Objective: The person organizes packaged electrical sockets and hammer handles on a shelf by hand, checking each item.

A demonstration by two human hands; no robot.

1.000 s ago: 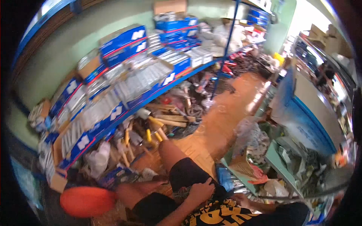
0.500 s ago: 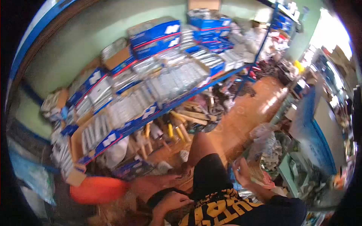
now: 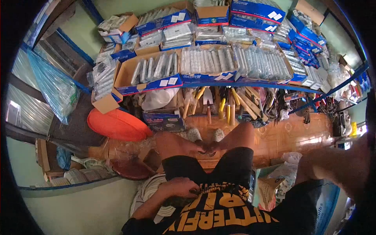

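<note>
My left hand [image 3: 181,187] rests at my waist on the black shirt [image 3: 211,211] with yellow lettering. Its fingers are curled in, and whatever lies under them, if anything, is hidden. Close to the camera on the right, my right arm [image 3: 333,166] is raised; its hand is beyond the visible picture. Beneath that arm stands an open cardboard carton [image 3: 270,188], with a crumpled clear plastic bag [image 3: 288,176] beside it. Coiled white tubing [image 3: 147,196] lies beside my left forearm.
Ahead, a blue-framed shelf [image 3: 219,84] holds blue cartons [image 3: 209,76] of plastic-wrapped metal pieces. Wooden-handled tools and a trowel [image 3: 208,96] are below it. An orange-red round object [image 3: 117,125] is at left. Tiled floor [image 3: 282,133] extends right, with a blue post [image 3: 333,94] crossing.
My view has swung to face the shelf squarely. My right hand, seen before near the clear bags, has left view as the arm rose. My left hand stays at my waist.
</note>
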